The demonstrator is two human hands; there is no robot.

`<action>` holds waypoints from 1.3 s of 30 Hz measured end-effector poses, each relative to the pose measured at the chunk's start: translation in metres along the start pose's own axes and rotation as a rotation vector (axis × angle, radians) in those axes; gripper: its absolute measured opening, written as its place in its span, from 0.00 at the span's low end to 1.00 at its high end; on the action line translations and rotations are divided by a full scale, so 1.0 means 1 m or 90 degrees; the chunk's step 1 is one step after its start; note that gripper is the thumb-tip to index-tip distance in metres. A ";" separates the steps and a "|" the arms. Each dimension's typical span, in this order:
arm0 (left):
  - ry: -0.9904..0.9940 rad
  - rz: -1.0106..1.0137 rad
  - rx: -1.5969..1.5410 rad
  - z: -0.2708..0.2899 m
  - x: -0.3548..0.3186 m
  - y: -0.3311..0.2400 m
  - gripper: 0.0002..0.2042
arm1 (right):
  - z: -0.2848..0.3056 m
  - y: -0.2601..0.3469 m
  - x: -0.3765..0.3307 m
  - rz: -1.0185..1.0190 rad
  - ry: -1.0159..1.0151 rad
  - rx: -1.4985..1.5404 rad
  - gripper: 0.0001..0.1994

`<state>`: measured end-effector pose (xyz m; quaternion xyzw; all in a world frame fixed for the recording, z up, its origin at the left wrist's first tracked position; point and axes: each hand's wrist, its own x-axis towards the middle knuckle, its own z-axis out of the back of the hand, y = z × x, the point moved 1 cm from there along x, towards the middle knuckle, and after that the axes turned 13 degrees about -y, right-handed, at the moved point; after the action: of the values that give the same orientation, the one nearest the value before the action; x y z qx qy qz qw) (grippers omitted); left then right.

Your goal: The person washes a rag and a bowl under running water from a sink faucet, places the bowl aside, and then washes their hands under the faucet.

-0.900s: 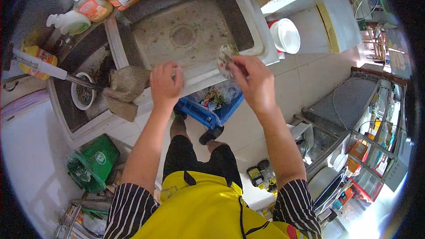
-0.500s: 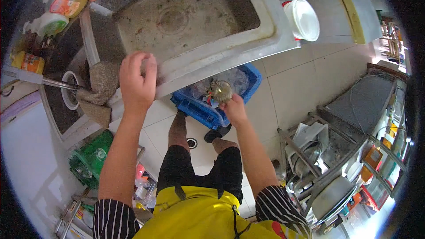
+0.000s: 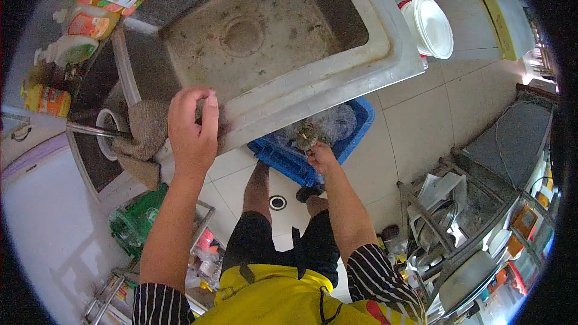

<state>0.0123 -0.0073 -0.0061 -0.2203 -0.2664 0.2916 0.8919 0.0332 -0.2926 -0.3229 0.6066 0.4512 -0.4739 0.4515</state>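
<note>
Blue bin, lengthwise toward upper right

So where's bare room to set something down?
Floor tiles between the blue basket and the metal rack look bare. The sink's front rim, right of the left hand, is free too. Crowded: the basket, with clear plastic inside, and the row of bottles.

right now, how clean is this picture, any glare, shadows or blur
Head view: black, grainy fisheye corners; head view: washed-out glare at lower right; head view: soft shadows on the white panel at left; head view: poor detail at the right hand, so the small thing it pinches is unclear.
</note>
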 end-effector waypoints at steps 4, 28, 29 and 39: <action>-0.002 0.004 -0.017 0.001 0.000 -0.007 0.08 | 0.016 -0.011 -0.005 -0.020 -0.003 -0.051 0.05; 0.235 -0.259 0.109 -0.165 0.100 0.086 0.18 | -0.132 0.118 -0.379 0.693 -0.074 -0.450 0.07; 0.267 -0.220 0.134 -0.170 0.103 0.078 0.17 | -0.146 0.125 -0.382 0.693 -0.081 -0.454 0.07; 0.368 -0.140 0.103 -0.184 0.103 0.086 0.11 | -0.275 0.184 -0.322 0.768 -0.092 -0.720 0.08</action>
<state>0.1602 0.0775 -0.1573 -0.1926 -0.0004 0.1393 0.9713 0.2126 -0.0967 0.0548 0.3938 0.1883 0.1102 0.8929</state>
